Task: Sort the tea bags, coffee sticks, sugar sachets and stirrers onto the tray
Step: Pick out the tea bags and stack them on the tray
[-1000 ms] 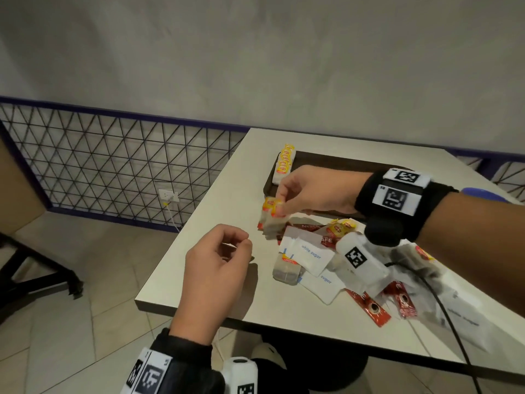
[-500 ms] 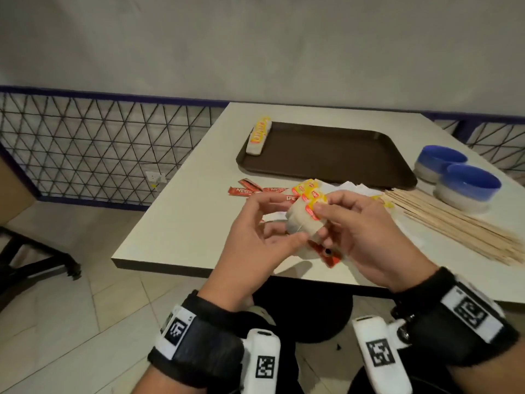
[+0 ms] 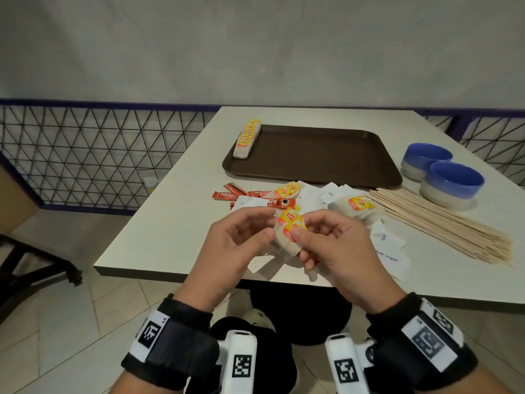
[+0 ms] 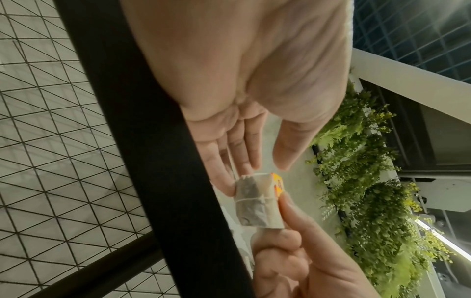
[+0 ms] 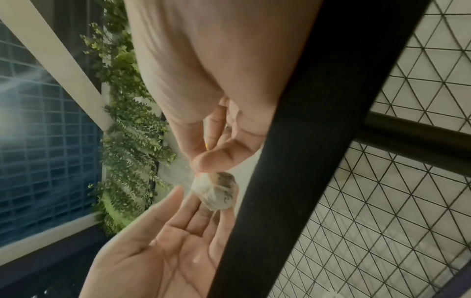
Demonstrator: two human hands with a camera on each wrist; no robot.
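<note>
Tea bags (image 3: 288, 236) — a small stack held above the table's (image 3: 176, 223) near edge, pinched by the right hand (image 3: 335, 245) against the left hand's (image 3: 235, 243) relaxed fingers — look light, soft and crushable, best gripped across their flat sides.

"NESCAFE" on red coffee sticks (image 3: 227, 195), "white sugar" on white sachets (image 3: 389, 258), "Lipton" on tea-bag tags (image 3: 290, 216)

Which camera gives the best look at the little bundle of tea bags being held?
The left wrist view: the tea bags fill mid-frame, string and paper clear, pinched by the right hand. The head view shows mostly yellow tags; the right wrist view a blurred lump.
</note>
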